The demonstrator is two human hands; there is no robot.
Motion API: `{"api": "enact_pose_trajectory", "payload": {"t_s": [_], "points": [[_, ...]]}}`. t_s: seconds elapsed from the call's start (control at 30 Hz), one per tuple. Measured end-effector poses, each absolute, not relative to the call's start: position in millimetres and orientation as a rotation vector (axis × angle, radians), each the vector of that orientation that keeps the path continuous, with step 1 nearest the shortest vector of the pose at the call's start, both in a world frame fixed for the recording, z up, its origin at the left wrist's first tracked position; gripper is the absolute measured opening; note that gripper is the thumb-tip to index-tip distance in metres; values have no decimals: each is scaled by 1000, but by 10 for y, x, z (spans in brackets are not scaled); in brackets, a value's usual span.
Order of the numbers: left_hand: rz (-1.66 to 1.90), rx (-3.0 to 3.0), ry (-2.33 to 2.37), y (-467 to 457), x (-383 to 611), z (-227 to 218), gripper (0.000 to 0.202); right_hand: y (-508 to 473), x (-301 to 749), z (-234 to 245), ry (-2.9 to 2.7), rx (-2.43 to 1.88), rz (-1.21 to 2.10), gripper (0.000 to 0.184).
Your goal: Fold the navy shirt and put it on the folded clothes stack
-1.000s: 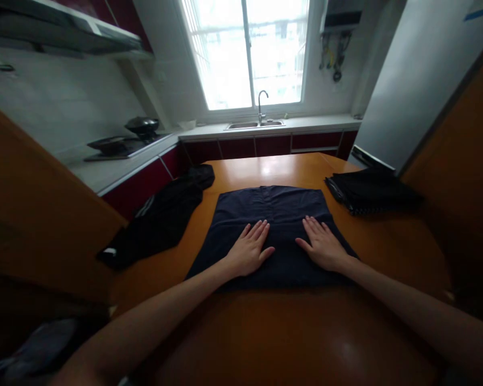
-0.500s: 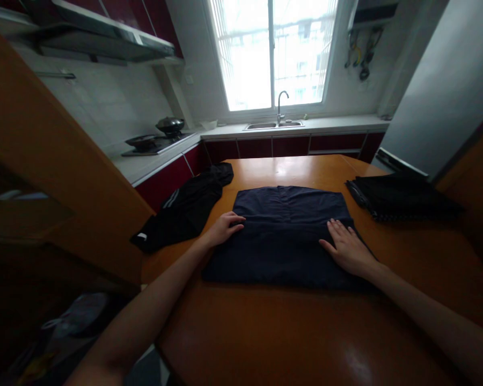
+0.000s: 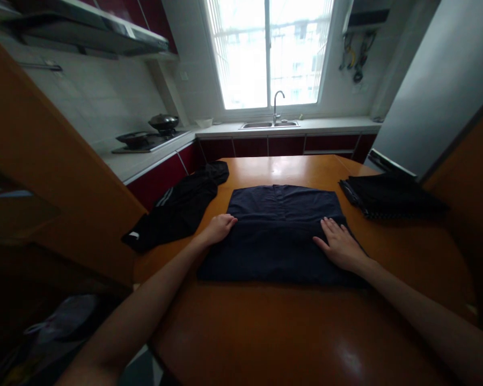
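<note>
A dark navy garment (image 3: 277,249) lies folded and flat on the wooden table (image 3: 241,327), with a seam and small creases across its far part. At its left edge my left hand (image 3: 220,228) is closed, the fingers pinching the cloth there. My right hand (image 3: 341,244) rests flat on the garment's right side, fingers stretched out and thumb apart. What kind of garment it is cannot be made out.
Left of it lies a loose black garment (image 3: 185,206) with pale stripes. A stack of folded dark clothes (image 3: 394,195) sits at the table's right. Behind are a counter with a sink (image 3: 269,124), a stove (image 3: 148,142) and a fridge (image 3: 430,91).
My left hand's fingers have closed on the garment's left edge; before, they were apart. My right hand stays flat in place. The whole view has shifted slightly.
</note>
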State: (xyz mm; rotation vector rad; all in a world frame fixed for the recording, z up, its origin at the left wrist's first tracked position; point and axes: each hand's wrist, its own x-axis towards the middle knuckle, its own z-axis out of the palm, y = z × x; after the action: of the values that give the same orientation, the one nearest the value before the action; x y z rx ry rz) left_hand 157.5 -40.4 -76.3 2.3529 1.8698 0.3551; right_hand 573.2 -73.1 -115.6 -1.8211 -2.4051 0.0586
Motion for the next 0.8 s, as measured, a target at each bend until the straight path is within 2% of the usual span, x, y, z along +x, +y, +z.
{"api": "enact_pose_trajectory", "payload": {"t_s": [0.27, 0.37, 0.5, 0.6, 0.8], "points": [[386, 2441, 2288, -635, 1837, -673, 40, -733, 5722, -1186, -2367, -1816, 41, 78], [485, 2685, 1907, -773, 2078, -628, 49, -793, 5638, -1142, -2312, -1820, -49, 75], [284, 2793, 1429, -941, 2370, -734, 65, -926, 5450, -1040, -2399, -1551, -55, 69], [157, 2711, 1425, -974, 2429, -844, 69, -984, 5358, -1003, -2523, -1429, 103, 70], [195, 2577, 1586, -855, 2277, -882, 69, -873, 5483, -1044, -2494, -1546, 217, 73]]}}
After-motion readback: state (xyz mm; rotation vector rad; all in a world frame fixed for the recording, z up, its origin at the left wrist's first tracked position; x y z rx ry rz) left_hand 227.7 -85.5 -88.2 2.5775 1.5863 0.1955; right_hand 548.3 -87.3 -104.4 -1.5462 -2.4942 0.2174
